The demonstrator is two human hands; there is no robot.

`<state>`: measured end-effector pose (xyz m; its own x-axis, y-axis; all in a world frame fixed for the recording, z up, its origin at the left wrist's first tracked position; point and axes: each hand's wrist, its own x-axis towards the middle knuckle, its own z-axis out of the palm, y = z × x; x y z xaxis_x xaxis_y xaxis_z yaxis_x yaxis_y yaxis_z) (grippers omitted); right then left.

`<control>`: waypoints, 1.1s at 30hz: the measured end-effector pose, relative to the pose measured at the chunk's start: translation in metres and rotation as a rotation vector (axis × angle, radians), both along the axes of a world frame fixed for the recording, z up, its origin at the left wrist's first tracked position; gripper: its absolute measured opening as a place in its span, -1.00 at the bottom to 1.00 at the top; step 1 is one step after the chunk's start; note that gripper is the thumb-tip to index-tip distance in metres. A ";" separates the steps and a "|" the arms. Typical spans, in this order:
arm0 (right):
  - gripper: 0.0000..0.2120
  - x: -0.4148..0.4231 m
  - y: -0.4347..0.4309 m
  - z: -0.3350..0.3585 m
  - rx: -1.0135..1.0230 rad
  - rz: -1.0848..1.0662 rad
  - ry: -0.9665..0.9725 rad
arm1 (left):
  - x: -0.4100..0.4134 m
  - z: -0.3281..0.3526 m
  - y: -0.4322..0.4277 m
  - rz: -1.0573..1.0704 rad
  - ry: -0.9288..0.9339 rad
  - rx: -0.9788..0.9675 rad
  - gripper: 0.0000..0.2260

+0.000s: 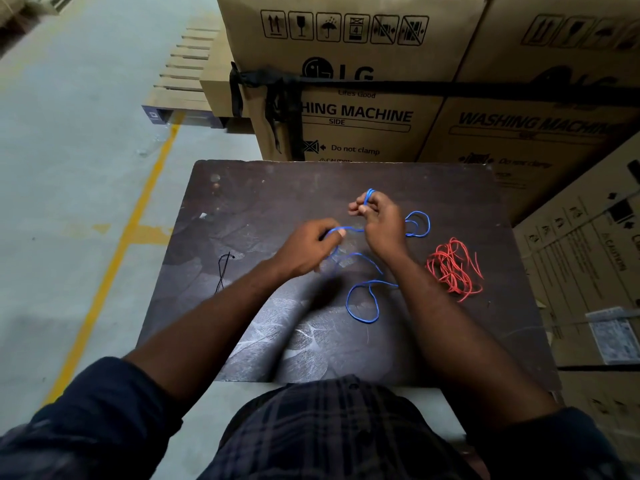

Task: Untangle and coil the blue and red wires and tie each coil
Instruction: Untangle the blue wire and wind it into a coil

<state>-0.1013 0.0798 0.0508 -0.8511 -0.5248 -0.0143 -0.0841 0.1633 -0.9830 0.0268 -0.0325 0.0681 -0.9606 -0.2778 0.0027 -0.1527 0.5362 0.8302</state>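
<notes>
The blue wire lies in loose loops across the middle of the dark table, with one loop near me and another behind my right wrist. My right hand is raised over the table and pinches a small loop of the blue wire at its fingertips. My left hand grips a stretch of the same wire just to the left, so the wire runs between both hands. The red wire sits untouched in a tangled heap on the table, right of my right forearm.
Black cable ties lie on the table's left part. Stacked cardboard washing-machine boxes stand right behind the table and along its right side. A concrete floor with a yellow line stretches to the left.
</notes>
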 end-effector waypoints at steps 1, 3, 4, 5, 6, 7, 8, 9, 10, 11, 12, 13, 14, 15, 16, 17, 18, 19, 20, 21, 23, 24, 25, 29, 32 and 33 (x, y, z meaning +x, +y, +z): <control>-0.81 0.000 0.004 -0.001 0.012 0.021 0.006 | 0.000 0.003 -0.004 0.047 0.019 0.042 -0.72; -0.82 0.002 0.007 -0.004 0.080 0.125 0.051 | -0.001 0.007 -0.010 0.053 0.041 0.041 -0.68; -0.84 0.005 0.008 -0.005 0.134 0.190 0.088 | -0.002 0.009 -0.012 0.045 0.051 0.042 -0.66; -0.87 0.006 0.007 -0.007 0.158 0.251 0.110 | -0.003 0.010 -0.014 0.048 0.065 0.047 -0.66; -0.89 0.008 0.007 -0.008 0.165 0.297 0.108 | -0.005 0.012 -0.016 0.065 0.081 0.043 -0.68; -0.88 0.011 0.007 -0.008 0.155 0.335 0.081 | -0.006 0.014 -0.020 0.089 0.094 0.048 -0.72; -0.84 0.013 0.007 -0.006 0.146 0.367 0.050 | -0.007 0.014 -0.024 0.113 0.104 0.054 -0.75; -0.81 0.016 0.007 -0.004 0.130 0.397 0.025 | -0.007 0.014 -0.028 0.136 0.105 0.075 -0.76; -0.78 0.018 0.008 -0.001 0.128 0.423 0.017 | -0.007 0.015 -0.030 0.158 0.093 0.117 -0.77; -0.77 0.021 0.009 0.002 0.124 0.449 0.020 | -0.007 0.016 -0.031 0.180 0.074 0.184 -0.78; -0.76 0.023 0.009 0.005 0.131 0.472 0.034 | -0.007 0.016 -0.032 0.201 0.052 0.269 -0.80; -0.75 0.024 0.010 0.006 0.138 0.489 0.044 | -0.007 0.017 -0.032 0.218 0.024 0.359 -0.80; -0.74 0.026 0.010 0.008 0.154 0.498 0.049 | -0.007 0.018 -0.031 0.236 -0.008 0.451 -0.80; -0.74 0.027 0.011 0.008 0.169 0.504 0.049 | -0.008 0.018 -0.031 0.257 -0.039 0.548 -0.79; -0.74 0.028 0.011 0.010 0.192 0.508 0.058 | -0.009 0.018 -0.030 0.289 -0.072 0.658 -0.78; -0.73 0.029 0.010 0.011 0.217 0.509 0.079 | -0.009 0.017 -0.030 0.331 -0.096 0.785 -0.78; -0.71 0.029 0.010 0.012 0.249 0.506 0.116 | -0.009 0.017 -0.030 0.364 -0.107 0.920 -0.77; -0.69 0.029 0.009 0.014 0.275 0.495 0.151 | -0.009 0.015 -0.030 0.381 -0.099 1.051 -0.77; -0.66 0.029 0.008 0.016 0.295 0.478 0.176 | -0.008 0.013 -0.029 0.379 -0.085 1.161 -0.76; -0.65 0.028 0.008 0.018 0.305 0.455 0.194 | -0.007 0.011 -0.029 0.366 -0.072 1.238 -0.75; -0.62 0.028 0.007 0.021 0.301 0.411 0.177 | -0.006 0.008 -0.029 0.312 -0.045 1.333 -0.73; -0.63 0.028 0.006 0.023 0.274 0.398 0.126 | -0.005 0.007 -0.030 0.282 -0.043 1.377 -0.72; -0.65 0.028 0.006 0.025 0.236 0.392 0.055 | -0.004 0.007 -0.032 0.247 -0.056 1.415 -0.73; -0.65 0.028 0.012 0.024 0.059 0.399 -0.306 | 0.001 0.010 -0.044 0.132 -0.250 0.924 -0.83; -0.65 0.015 0.026 0.020 -0.183 0.251 -0.627 | 0.009 0.009 -0.060 0.155 -0.240 0.492 -0.81; -0.64 0.008 0.030 0.019 -0.304 0.212 -0.744 | 0.013 0.008 -0.065 0.174 -0.198 0.446 -0.80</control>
<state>-0.0931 0.1100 0.0698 -0.5581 -0.7446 -0.3662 0.6065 -0.0648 -0.7925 0.0395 -0.0976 0.0760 -0.8704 -0.3662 -0.3292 -0.3851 0.0896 0.9185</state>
